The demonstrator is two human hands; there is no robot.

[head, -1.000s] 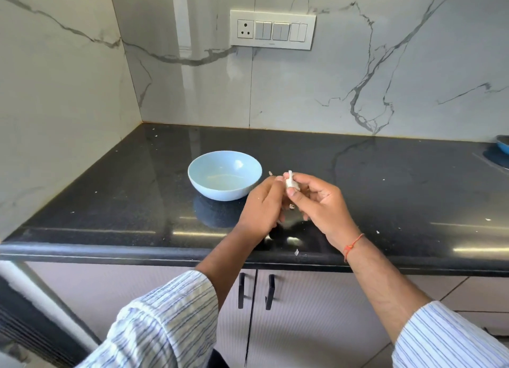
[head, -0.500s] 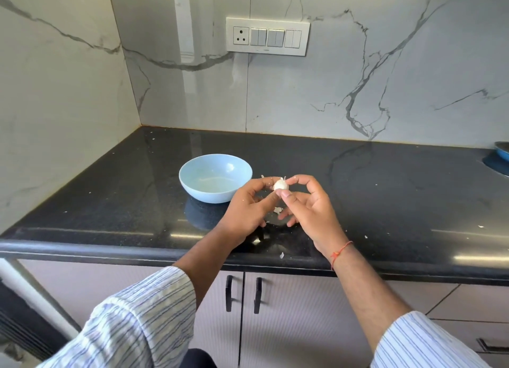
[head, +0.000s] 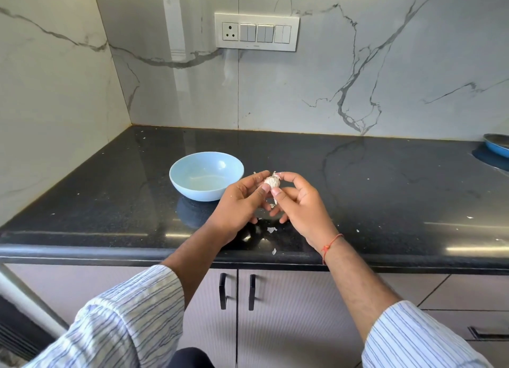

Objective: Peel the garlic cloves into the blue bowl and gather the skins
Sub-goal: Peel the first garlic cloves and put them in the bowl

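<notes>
I hold one garlic clove (head: pixel 272 183) between both hands above the desk (head: pixel 385 180). The left hand (head: pixel 239 202) pinches it from 9 o'clock, the right hand (head: pixel 298 202) from 3 o'clock; both touch it, neither nearer. Its long axis appears to run 12 to 6, but the clove is too small to confirm. One blue bowl (head: pixel 206 179) sits near, at 9 o'clock of the clove, and appears empty. I count roughly three larger skin scraps (head: pixel 271 229) at 6 o'clock, plus scattered flecks.
</notes>
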